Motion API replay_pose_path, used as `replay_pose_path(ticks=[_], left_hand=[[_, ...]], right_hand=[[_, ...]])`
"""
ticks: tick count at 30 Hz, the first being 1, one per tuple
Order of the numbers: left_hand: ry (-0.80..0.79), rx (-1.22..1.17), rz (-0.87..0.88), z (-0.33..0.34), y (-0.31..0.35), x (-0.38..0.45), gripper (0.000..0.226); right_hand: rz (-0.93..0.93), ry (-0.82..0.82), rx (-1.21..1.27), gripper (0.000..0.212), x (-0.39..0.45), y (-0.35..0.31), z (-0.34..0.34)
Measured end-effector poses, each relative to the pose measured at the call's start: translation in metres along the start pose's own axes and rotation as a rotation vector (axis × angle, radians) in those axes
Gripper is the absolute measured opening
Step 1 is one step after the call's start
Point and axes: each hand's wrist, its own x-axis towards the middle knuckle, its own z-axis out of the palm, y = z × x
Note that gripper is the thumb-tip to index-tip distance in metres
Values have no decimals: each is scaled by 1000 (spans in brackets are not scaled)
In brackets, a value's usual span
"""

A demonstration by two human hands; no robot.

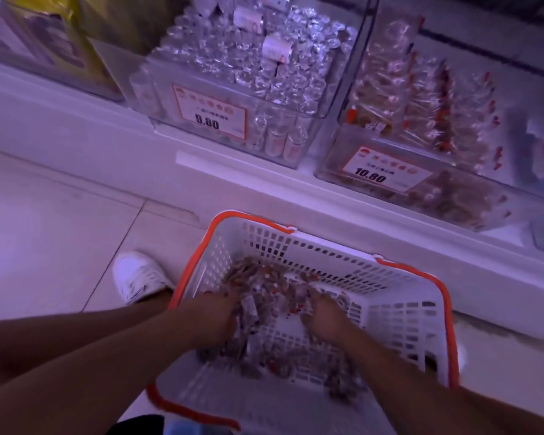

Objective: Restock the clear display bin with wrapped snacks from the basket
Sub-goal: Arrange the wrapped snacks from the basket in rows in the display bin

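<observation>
Your left hand (215, 312) and right hand (325, 315) are both down inside the basket (399, 312), buried to the knuckles in the snacks (266, 296). The left fingers are curled into the pile, with wrappers bunched against them; the right fingers are also bent down among the wrappers. How firmly either hand grips cannot be told, as the fingertips are hidden and the frame is blurred.

The basket is white lattice plastic with an orange rim, and it sits on the floor (60, 221) just in front of the shelf (201, 171). The snacks lie loose across its bottom, mostly between and below your hands, with bare lattice showing toward its right wall.

Up on the shelf, right of centre, the bin (336, 171) holds similar brown and red wrapped pieces, stacked high toward the back; its front tag (385, 172) reads 10.80. Just beside it to the left, a second bin (145, 86) holds clear-wrapped rolls and bears a tag (209, 116) reading 9.80.

Your white shoe (137, 276) stands on the floor just left of the basket.
</observation>
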Motion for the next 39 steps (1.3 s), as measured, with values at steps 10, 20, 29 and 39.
replay_pose_path(ticks=[10, 20, 29, 39], left_hand=[[279, -174, -217, 30, -10, 123, 75], [140, 15, -105, 57, -1, 154, 45], [161, -101, -218, 78, 33, 148, 67], [130, -37, 3, 86, 59, 166, 60]], right_hand=[[109, 140, -174, 73, 77, -23, 69], [5, 188, 277, 65, 76, -23, 83], [231, 48, 641, 10, 51, 11, 62], [519, 235, 842, 19, 47, 35, 49]])
